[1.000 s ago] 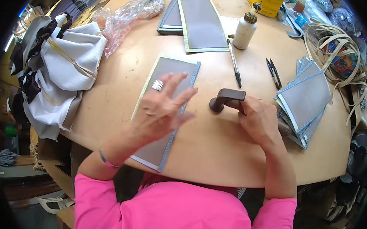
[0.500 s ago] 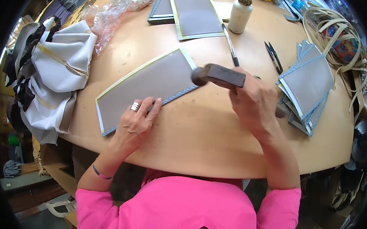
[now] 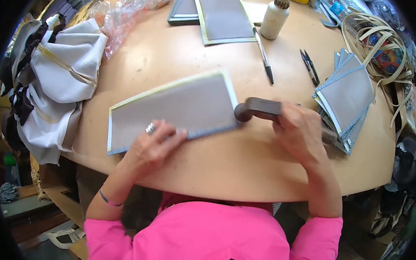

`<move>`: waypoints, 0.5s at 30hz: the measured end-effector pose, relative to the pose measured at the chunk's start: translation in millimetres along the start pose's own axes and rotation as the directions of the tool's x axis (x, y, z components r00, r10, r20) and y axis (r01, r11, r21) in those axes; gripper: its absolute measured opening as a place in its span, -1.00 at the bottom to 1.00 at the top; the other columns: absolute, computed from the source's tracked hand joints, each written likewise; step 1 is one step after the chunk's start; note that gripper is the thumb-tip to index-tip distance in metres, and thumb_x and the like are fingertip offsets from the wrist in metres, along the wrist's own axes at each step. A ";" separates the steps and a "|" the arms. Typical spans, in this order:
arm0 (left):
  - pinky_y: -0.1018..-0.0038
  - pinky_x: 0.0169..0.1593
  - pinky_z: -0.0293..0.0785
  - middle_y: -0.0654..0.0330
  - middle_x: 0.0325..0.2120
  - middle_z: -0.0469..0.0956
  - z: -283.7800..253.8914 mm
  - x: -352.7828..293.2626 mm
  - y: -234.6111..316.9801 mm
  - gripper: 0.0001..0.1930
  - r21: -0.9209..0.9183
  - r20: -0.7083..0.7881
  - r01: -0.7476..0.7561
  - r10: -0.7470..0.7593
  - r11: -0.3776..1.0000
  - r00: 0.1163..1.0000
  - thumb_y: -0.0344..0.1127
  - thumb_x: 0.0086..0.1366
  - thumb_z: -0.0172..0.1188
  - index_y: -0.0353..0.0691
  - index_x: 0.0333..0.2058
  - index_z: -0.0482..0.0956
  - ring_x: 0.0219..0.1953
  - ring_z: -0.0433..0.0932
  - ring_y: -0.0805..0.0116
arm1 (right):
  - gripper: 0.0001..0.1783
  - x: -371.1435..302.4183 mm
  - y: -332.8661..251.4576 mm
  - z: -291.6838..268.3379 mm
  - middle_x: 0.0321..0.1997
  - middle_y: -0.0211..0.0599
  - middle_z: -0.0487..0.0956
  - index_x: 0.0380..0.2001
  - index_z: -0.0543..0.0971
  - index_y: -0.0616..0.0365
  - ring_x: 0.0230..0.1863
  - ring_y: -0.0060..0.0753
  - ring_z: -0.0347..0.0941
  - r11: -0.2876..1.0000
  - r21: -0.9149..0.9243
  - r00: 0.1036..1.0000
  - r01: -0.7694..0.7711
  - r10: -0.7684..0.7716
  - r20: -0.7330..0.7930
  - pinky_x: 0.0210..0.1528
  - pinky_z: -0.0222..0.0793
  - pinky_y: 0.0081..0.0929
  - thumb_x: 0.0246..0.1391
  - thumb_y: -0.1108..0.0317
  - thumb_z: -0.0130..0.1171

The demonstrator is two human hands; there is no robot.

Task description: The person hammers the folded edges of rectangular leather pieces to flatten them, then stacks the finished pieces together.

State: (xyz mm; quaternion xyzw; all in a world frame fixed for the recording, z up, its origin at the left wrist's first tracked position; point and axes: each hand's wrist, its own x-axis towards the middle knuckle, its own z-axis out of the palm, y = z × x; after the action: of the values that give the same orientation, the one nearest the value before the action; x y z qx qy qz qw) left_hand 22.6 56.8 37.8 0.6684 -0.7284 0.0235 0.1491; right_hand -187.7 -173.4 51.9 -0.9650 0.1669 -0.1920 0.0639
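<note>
Pressing flat, the left hand (image 3: 152,143) pins a grey rectangular panel (image 3: 176,110) with pale-taped edges on the smooth round wooden table (image 3: 225,155); the right hand (image 3: 298,133) clenches a dark hammer (image 3: 257,109) at its corner.

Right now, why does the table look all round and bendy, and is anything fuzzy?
In the head view the fisheye lens bends the table edge and blackens the corners; the centre is sharp, the right hand on the hammer slightly smeared, and the far plastic bag glints.
</note>
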 end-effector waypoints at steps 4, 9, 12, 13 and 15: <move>0.38 -0.21 0.44 0.17 -0.40 0.39 -10.4 -5.6 39.8 -0.67 -0.230 0.218 -0.112 0.163 0.967 0.962 -0.46 -0.05 0.15 -0.21 -0.21 0.54 -0.35 0.44 0.24 | -0.92 -35.4 -7.8 -15.4 -0.63 -0.29 0.41 -0.55 0.41 0.03 -0.63 -0.25 0.40 0.997 0.074 0.999 -0.026 0.024 0.024 -0.60 0.28 -0.34 -0.16 0.45 0.11; 0.35 -0.19 0.40 0.20 -0.31 0.41 3.3 33.9 37.3 -0.72 -0.287 0.187 -0.085 0.142 0.954 0.972 -0.36 -0.05 0.24 -0.17 -0.28 0.52 -0.31 0.44 0.20 | -0.88 -63.5 -11.8 -10.9 -0.67 -0.41 0.31 -0.54 0.41 0.01 -0.70 -0.41 0.30 0.988 -0.101 0.988 0.115 -0.104 0.114 -0.63 0.22 -0.46 -0.24 0.44 0.11; 0.32 -0.20 0.39 0.19 -0.24 0.39 24.7 69.9 41.1 -0.71 -0.174 0.088 -0.026 0.042 0.984 0.995 -0.33 0.00 0.25 -0.17 -0.26 0.46 -0.30 0.44 0.15 | -0.86 -66.8 -13.8 -15.0 -0.67 -0.45 0.30 -0.51 0.41 0.01 -0.70 -0.45 0.28 0.987 -0.114 0.989 0.111 -0.099 0.111 -0.63 0.21 -0.50 -0.26 0.43 0.09; 0.32 -0.21 0.39 0.18 -0.22 0.39 31.6 81.4 43.2 -0.70 -0.169 0.088 0.008 0.007 0.986 0.996 -0.32 0.01 0.25 -0.18 -0.24 0.44 -0.29 0.44 0.13 | -0.86 -65.9 -14.9 -15.3 -0.67 -0.45 0.30 -0.50 0.41 0.01 -0.70 -0.45 0.28 0.988 -0.114 0.989 0.104 -0.091 0.112 -0.63 0.21 -0.50 -0.26 0.42 0.09; 0.31 -0.21 0.39 0.14 -0.20 0.39 39.8 95.1 46.1 -0.68 -0.214 0.105 0.065 -0.044 0.975 0.993 -0.33 0.04 0.24 -0.19 -0.21 0.41 -0.29 0.45 0.10 | -0.86 -66.0 -15.1 -15.3 -0.66 -0.44 0.31 -0.50 0.42 0.02 -0.70 -0.45 0.28 0.988 -0.114 0.988 0.105 -0.091 0.123 -0.63 0.21 -0.50 -0.25 0.42 0.09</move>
State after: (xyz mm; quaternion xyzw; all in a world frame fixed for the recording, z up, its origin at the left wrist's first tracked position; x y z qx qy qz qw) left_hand -35.9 -39.5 31.1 0.6683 -0.7145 -0.0936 0.1849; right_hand -246.7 -137.3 45.7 -0.9838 0.1264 -0.1273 0.0057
